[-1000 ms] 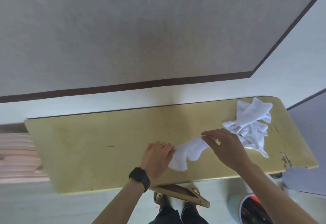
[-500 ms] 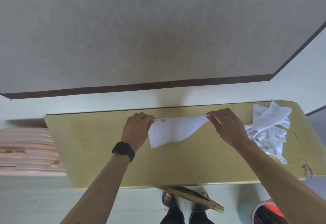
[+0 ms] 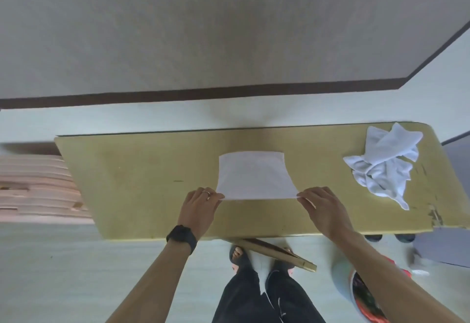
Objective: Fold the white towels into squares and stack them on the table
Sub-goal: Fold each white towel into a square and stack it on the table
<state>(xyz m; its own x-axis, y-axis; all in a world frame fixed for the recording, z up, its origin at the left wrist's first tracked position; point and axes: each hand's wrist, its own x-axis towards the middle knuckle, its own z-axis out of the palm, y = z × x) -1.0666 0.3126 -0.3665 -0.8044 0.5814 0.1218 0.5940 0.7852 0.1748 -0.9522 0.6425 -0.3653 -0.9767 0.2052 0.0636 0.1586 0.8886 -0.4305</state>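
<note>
A white towel (image 3: 255,179) lies flat in the middle of the yellow desk (image 3: 142,177). The left hand (image 3: 201,204) pinches its near left corner, and the right hand (image 3: 324,207) pinches its near right corner. A pile of crumpled towels (image 3: 381,165) sits at the desk's right end.

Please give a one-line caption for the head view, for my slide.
Left hand and right hand pinch the near corners of a white towel on the table.
</note>
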